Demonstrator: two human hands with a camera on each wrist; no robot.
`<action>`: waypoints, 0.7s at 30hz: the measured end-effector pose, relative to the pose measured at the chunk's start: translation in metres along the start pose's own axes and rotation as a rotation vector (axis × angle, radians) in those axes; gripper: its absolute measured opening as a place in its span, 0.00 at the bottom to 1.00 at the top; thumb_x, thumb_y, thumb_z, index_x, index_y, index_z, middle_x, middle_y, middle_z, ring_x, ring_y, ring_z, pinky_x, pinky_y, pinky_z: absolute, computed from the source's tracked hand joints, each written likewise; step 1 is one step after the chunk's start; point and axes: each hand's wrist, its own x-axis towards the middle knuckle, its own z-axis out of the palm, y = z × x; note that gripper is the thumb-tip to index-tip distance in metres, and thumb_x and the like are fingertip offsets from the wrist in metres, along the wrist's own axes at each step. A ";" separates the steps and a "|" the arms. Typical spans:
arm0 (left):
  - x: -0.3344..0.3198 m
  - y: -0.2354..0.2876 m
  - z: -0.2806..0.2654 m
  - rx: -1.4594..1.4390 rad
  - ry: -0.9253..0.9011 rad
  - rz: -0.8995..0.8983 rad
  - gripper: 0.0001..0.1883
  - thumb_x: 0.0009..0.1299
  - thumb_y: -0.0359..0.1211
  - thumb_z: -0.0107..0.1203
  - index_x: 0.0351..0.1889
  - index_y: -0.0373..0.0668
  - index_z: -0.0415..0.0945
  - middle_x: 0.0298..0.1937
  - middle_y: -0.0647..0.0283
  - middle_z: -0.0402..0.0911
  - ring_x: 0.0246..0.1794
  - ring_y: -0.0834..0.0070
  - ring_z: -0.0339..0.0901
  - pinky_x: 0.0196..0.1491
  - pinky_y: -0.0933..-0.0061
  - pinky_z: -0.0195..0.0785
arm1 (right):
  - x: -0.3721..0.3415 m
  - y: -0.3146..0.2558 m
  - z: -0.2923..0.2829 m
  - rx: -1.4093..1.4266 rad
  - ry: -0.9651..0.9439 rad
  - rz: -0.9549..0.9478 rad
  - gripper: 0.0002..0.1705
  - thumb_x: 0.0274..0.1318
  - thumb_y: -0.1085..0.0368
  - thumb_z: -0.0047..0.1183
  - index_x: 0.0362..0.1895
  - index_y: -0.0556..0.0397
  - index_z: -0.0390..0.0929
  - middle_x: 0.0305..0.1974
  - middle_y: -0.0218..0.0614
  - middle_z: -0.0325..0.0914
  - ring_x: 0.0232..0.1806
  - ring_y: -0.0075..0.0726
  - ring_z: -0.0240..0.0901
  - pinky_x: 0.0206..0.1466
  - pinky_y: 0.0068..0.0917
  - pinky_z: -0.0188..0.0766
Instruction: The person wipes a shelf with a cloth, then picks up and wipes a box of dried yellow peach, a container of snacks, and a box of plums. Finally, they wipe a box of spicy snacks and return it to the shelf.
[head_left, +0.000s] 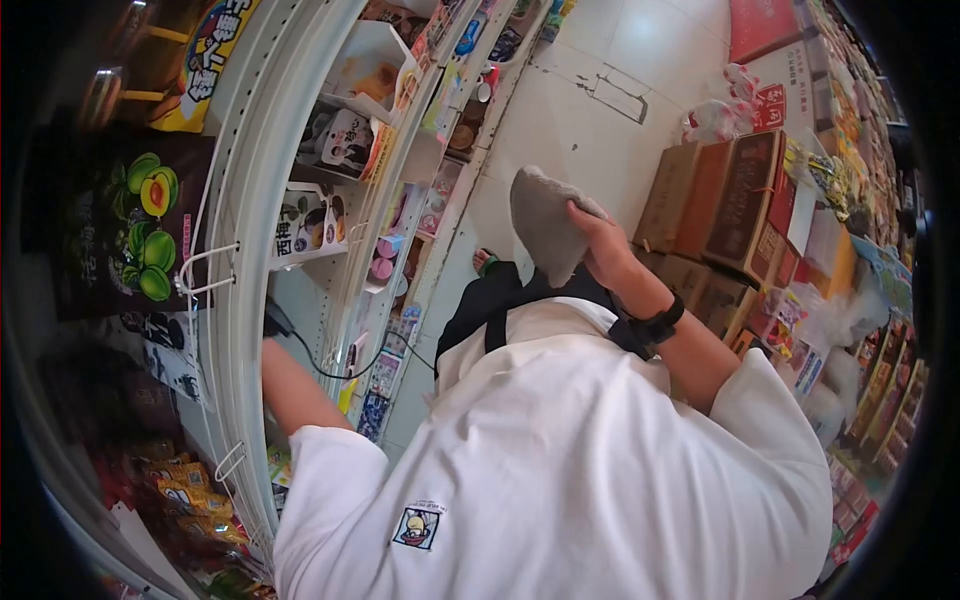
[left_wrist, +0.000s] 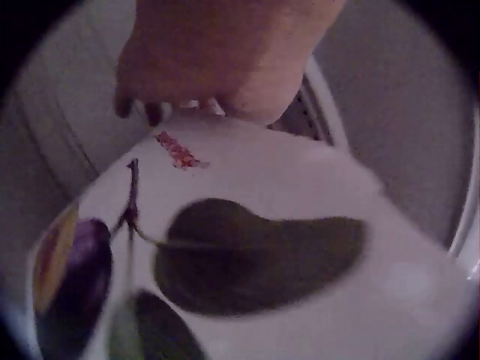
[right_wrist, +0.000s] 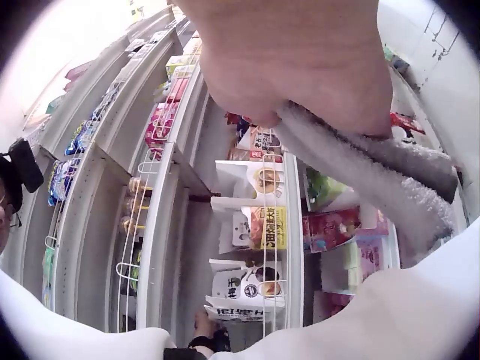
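The fingers of our right hand (head_left: 618, 265) were closed on a folded grey cloth (head_left: 545, 225), the thumb lying along its near side. The cloth was up in the air in front of our body, over the floor (head_left: 560, 110) and apart from the shelf. Our left hand (left_wrist: 225, 52) was at the top edge of a white pack (left_wrist: 285, 172) printed with plums and leaves; its fingers were mostly hidden there, so we could not tell whether they gripped the pack or only reached past it. In the head view that forearm ran in behind the pale shelf rail (head_left: 250, 300). We judged the work to be underway, neither untouched nor finished: one hand was in among the goods, while the cloth was in use by none of the shelves. Near that arm, a dark pack with green fruit (head_left: 150, 220) stood on the shelf, as did a white box with plums (head_left: 300, 225). How much had been wiped or set right the pictures did not show, so we could not count what was left. Farther out, brown cartons (head_left: 740, 200) sat across the aisle.
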 end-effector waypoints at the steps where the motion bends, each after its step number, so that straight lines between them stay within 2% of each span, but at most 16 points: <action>1: -0.021 -0.002 0.017 -0.015 0.011 0.003 0.40 0.71 0.64 0.42 0.74 0.48 0.60 0.73 0.54 0.65 0.71 0.49 0.63 0.68 0.38 0.60 | 0.002 0.000 0.000 0.005 -0.004 0.002 0.27 0.66 0.57 0.57 0.63 0.52 0.63 0.56 0.41 0.71 0.57 0.41 0.72 0.58 0.41 0.74; 3: -0.042 0.000 0.032 -0.045 0.023 0.003 0.40 0.71 0.64 0.41 0.74 0.48 0.60 0.73 0.54 0.64 0.71 0.49 0.63 0.68 0.37 0.60 | 0.004 0.000 -0.002 0.018 -0.015 -0.005 0.26 0.66 0.57 0.56 0.62 0.52 0.63 0.57 0.41 0.71 0.57 0.41 0.73 0.58 0.41 0.74; 4: -0.026 0.006 0.035 -0.062 0.031 -0.002 0.40 0.71 0.64 0.41 0.74 0.48 0.60 0.73 0.54 0.64 0.71 0.49 0.63 0.68 0.37 0.60 | 0.005 0.001 -0.004 0.021 -0.011 0.002 0.26 0.66 0.57 0.56 0.62 0.52 0.63 0.57 0.41 0.71 0.57 0.41 0.73 0.58 0.41 0.74; 6: -0.029 0.006 0.035 -0.101 0.052 -0.018 0.40 0.71 0.64 0.41 0.74 0.48 0.60 0.73 0.54 0.64 0.71 0.49 0.63 0.68 0.37 0.60 | 0.008 0.000 -0.004 -0.023 -0.007 0.030 0.25 0.69 0.57 0.51 0.66 0.53 0.67 0.59 0.39 0.73 0.61 0.40 0.71 0.62 0.39 0.69; 9: -0.024 0.010 0.034 -0.166 0.103 -0.031 0.40 0.71 0.64 0.40 0.74 0.48 0.60 0.73 0.54 0.64 0.72 0.48 0.62 0.67 0.37 0.60 | 0.013 0.003 0.000 -0.002 0.032 0.059 0.24 0.67 0.58 0.54 0.62 0.53 0.66 0.55 0.42 0.74 0.56 0.41 0.74 0.58 0.40 0.74; 14: -0.008 0.027 0.059 -0.268 0.158 -0.023 0.41 0.72 0.64 0.39 0.75 0.49 0.59 0.74 0.54 0.64 0.72 0.48 0.62 0.67 0.36 0.60 | 0.006 -0.001 0.017 -0.031 -0.019 0.113 0.24 0.69 0.57 0.51 0.64 0.54 0.68 0.57 0.41 0.75 0.58 0.41 0.74 0.60 0.40 0.72; 21: -0.003 0.044 0.099 -0.430 0.237 -0.004 0.41 0.72 0.64 0.38 0.75 0.49 0.59 0.74 0.53 0.63 0.72 0.48 0.62 0.67 0.35 0.60 | 0.023 0.002 0.004 -0.070 -0.020 0.109 0.25 0.70 0.56 0.50 0.65 0.55 0.68 0.59 0.41 0.75 0.59 0.41 0.74 0.60 0.39 0.73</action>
